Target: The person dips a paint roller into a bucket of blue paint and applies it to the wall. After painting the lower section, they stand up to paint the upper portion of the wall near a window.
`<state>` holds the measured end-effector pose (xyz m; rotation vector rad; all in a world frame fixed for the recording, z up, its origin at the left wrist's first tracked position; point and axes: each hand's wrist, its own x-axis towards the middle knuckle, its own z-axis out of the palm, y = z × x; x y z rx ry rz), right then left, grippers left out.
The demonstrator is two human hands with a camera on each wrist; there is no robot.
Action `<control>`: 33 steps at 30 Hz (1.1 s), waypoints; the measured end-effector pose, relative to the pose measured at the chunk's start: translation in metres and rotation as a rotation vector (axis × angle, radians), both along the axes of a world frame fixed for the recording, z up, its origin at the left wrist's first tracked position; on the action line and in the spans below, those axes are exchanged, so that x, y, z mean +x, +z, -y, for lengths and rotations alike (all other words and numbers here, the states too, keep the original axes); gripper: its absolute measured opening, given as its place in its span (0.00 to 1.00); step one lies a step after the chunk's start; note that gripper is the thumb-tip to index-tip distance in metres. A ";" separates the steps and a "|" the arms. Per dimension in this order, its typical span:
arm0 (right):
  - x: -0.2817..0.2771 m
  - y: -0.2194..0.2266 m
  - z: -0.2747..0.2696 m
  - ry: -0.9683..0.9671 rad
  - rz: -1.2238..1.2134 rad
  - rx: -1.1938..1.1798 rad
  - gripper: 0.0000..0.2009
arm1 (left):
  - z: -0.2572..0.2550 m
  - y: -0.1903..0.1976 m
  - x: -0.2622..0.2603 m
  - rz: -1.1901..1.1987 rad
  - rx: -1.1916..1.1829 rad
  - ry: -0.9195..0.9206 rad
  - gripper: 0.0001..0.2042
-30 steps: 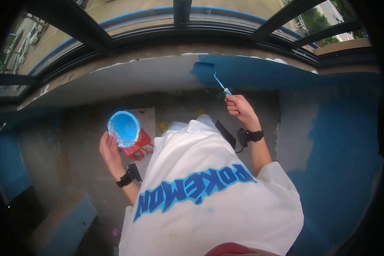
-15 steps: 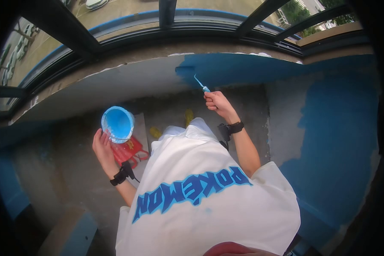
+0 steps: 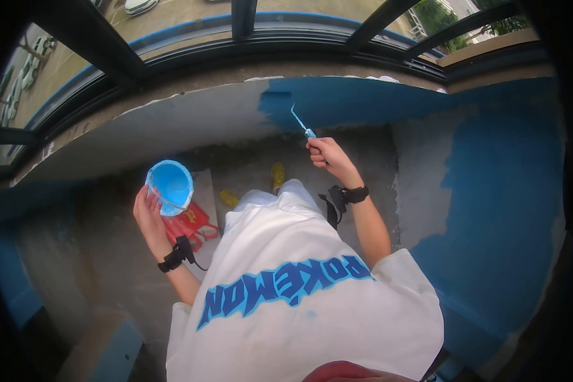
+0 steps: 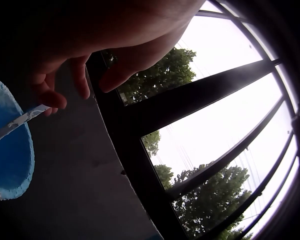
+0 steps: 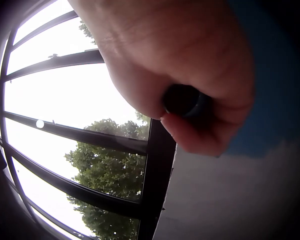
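Observation:
In the head view, my left hand (image 3: pixel 148 216) holds a small paint bucket (image 3: pixel 190 184), its inside coated light blue. The left wrist view shows the curled fingers (image 4: pixel 54 98) on the bucket's paint-smeared strap handle (image 4: pixel 20 121). My right hand (image 3: pixel 331 157) grips the handle of a paint roller (image 3: pixel 310 134). Its thin bent rod reaches up to a blue roller head (image 3: pixel 277 97) lying against the low wall, at the left edge of the blue paint. From the right wrist view, the dark butt of the roller handle (image 5: pixel 181 100) shows inside the closed fingers.
Above the wall (image 3: pixel 191 111), grey on its left, run dark window frames (image 3: pixel 108 51). A red bag (image 3: pixel 191 223) lies on a board on the floor below the bucket. Yellow shoes (image 3: pixel 277 175) stand near the wall. Another partly blue wall (image 3: pixel 490 210) rises on the right.
The head view has swung to the right, shifting the scene left. Against the wall, the roller head dips a little, then comes back up. Both hands keep their hold.

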<state>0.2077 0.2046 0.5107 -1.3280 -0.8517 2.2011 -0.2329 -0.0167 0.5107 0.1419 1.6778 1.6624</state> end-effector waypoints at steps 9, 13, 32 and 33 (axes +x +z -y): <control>-0.019 -0.076 -0.032 -0.062 0.035 -0.028 0.11 | 0.015 -0.006 -0.006 0.172 0.104 0.115 0.23; -0.065 -0.183 -0.058 -0.125 0.102 -0.042 0.10 | 0.019 0.004 -0.003 0.151 0.115 0.120 0.22; 0.000 -0.049 -0.045 -0.222 0.083 -0.058 0.09 | 0.022 0.004 -0.002 0.082 0.054 0.120 0.19; 0.000 -0.035 -0.037 -0.220 0.113 -0.021 0.09 | 0.022 0.000 -0.004 0.083 0.061 0.116 0.19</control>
